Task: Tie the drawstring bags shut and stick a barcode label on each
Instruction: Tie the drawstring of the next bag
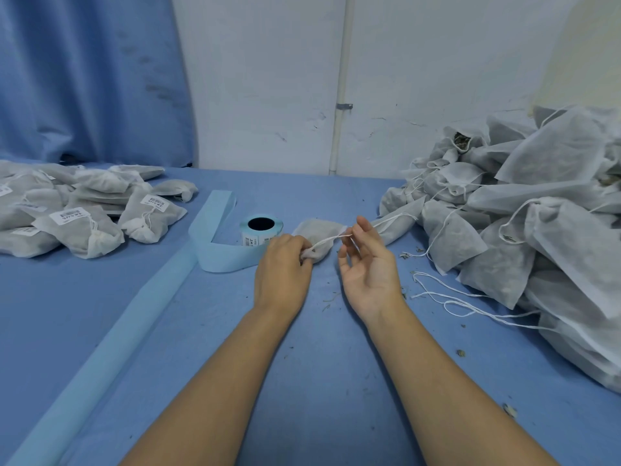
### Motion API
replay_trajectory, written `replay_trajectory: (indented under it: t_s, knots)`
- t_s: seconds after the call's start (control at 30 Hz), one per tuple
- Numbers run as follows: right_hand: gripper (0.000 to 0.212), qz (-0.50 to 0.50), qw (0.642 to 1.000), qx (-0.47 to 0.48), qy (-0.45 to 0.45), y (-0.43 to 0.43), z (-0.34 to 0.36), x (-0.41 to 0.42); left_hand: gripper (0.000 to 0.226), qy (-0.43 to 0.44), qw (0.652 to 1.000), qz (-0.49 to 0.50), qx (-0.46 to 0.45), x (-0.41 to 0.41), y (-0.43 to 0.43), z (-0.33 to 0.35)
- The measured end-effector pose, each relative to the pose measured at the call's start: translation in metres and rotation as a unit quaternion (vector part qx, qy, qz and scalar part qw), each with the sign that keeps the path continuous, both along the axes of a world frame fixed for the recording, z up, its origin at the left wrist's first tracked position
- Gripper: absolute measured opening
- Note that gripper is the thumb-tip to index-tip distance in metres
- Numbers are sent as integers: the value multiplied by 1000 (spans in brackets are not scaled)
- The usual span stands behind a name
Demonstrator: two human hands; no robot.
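At nine o'clock on the blue tabletop (302,364) lies the pile of finished bags (77,213): their necks are tied and white barcode labels show on several. A long strip of spent blue label backing (134,307) runs from seven o'clock up toward the label roll (261,232), which stands at about eleven o'clock just beyond the hands, a label showing on its side.

At the centre, the bag in hand (319,235) lies flat on the tabletop, just right of the roll. The left hand (284,267) is palm down, its fingers closed on the gathered neck of this bag. From that neck the white drawstring (331,239) runs taut to one o'clock, where the right hand (368,264), palm turned up and partly open, pinches it between thumb and forefinger; the other fingers are loosely curled. Both forearms reach forward from six o'clock.

I judge the neck is being drawn shut; no knot shows and no label is on this bag.

At three o'clock rises the heap of unfinished bags (537,213), many with loose cords and one gaping open, so much work looks left to do.
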State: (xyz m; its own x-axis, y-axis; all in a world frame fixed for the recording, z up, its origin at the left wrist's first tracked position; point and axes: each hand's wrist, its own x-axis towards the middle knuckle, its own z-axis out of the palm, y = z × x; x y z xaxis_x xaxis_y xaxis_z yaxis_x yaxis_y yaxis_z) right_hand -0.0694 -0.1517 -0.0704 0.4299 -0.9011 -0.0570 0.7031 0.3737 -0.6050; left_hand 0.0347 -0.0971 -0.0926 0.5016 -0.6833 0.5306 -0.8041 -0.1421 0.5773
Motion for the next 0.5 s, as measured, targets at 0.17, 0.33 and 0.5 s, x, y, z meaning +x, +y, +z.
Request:
replay_trajectory:
  t_s: [0.17, 0.33, 0.5]
  knots:
    - [22, -11, 1000, 0, -2, -1, -2, 0, 8, 51, 995, -40, -80, -2, 1, 1]
    - [21, 41, 999, 5, -26, 3, 1, 1, 23, 148, 968, -27, -200, -5, 4, 14]
    - [28, 156, 987, -7, -47, 10, 7, 2, 11, 272, 927, -15, -256, -4, 2, 27]
